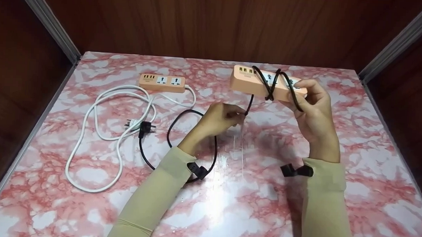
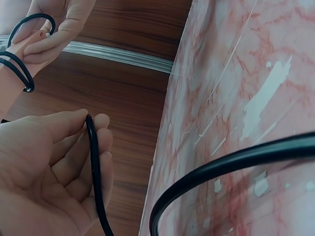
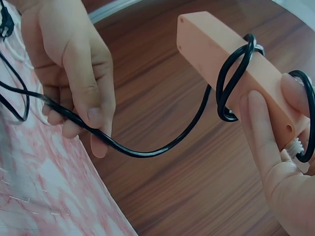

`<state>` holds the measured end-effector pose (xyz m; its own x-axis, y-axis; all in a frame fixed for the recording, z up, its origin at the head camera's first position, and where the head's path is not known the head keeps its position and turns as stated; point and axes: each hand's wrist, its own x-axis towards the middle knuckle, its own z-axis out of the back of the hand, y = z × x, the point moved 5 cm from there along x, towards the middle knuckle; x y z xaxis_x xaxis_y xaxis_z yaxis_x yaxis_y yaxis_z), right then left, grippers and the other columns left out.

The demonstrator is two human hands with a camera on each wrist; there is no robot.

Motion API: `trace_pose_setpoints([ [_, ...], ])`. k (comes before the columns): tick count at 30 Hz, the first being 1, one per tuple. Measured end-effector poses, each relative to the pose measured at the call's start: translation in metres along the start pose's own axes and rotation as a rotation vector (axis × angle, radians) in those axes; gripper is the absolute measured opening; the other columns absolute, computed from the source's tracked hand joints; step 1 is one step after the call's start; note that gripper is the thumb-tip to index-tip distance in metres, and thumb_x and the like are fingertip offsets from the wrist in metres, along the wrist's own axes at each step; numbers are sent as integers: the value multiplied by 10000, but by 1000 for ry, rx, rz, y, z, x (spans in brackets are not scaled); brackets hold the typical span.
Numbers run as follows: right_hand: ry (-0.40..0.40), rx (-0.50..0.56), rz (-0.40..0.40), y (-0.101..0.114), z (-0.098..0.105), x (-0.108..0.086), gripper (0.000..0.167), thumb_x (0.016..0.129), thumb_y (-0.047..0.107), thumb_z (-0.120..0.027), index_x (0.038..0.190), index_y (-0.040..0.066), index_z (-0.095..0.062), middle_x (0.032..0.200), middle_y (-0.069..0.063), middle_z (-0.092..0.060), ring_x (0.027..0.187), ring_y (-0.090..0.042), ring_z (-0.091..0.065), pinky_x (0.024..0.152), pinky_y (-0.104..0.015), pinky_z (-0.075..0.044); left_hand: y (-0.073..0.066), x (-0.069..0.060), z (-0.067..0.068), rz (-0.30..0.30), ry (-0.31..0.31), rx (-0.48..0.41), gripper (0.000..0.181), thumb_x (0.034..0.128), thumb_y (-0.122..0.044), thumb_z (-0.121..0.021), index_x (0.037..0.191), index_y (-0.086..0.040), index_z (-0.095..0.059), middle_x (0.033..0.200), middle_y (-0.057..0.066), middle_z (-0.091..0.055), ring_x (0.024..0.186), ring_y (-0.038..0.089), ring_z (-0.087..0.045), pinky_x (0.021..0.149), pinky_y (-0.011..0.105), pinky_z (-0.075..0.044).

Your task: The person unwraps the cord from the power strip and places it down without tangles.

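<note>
An orange power strip (image 1: 249, 85) with USB ports and sockets is held up off the table, tilted. Its right end is gripped by my right hand (image 1: 316, 108), thumb on one side and fingers on the other. Black cord (image 3: 235, 81) crosses round the strip's body, and a loop leaves the end beside that hand. Lower and to the left, my left hand (image 1: 219, 118) pinches the same black cord (image 2: 93, 162) between thumb and fingertips. From there the cord runs down to a loose loop on the table, ending in a black plug (image 1: 145, 127).
A second orange power strip (image 1: 163, 83) lies at the back left, its white cord (image 1: 87, 128) loosely coiled before it. The white plug (image 1: 133, 124) touches or lies close to the black plug. Wood panels (image 1: 214, 24) enclose the marbled table (image 1: 264, 211).
</note>
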<state>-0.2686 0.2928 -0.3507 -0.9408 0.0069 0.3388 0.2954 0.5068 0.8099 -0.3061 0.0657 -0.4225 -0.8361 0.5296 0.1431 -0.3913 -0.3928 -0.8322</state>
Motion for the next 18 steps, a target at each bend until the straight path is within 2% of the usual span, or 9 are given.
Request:
trace_pose_setpoints([
  [4,30,38,5,1,2,0,97,956,-84,-714,1039,-53,-674,1054,-156,-591,884,-219,-691,847,-349,-640,1,0,4,19,2,-9,224,1049,-168,-681,1219,-79,-796,983,44,-818,940,257,-784,803,261,-589],
  [9,79,110,9,3,3,-1,89,968,-105,-682,1051,-87,-657,1034,-166,-588,863,-216,-699,853,-363,-640,-1,0,10,-11,-31,-19,195,1054,-182,-690,1182,-103,-814,927,10,-815,946,269,-787,817,266,-579],
  [14,81,98,6,3,3,-2,85,968,-94,-688,1048,-77,-665,1030,-162,-586,836,-201,-708,852,-357,-640,-4,-1,20,-41,-100,-10,190,1040,-197,-712,1170,-125,-830,944,5,-819,917,199,-781,786,270,-566],
  [18,71,79,5,3,3,-2,91,966,-90,-695,1049,-64,-670,1038,-159,-583,846,-207,-694,849,-348,-640,-6,-3,32,-39,-184,7,223,1022,-253,-730,1180,-130,-829,967,13,-825,911,131,-769,765,238,-530],
])
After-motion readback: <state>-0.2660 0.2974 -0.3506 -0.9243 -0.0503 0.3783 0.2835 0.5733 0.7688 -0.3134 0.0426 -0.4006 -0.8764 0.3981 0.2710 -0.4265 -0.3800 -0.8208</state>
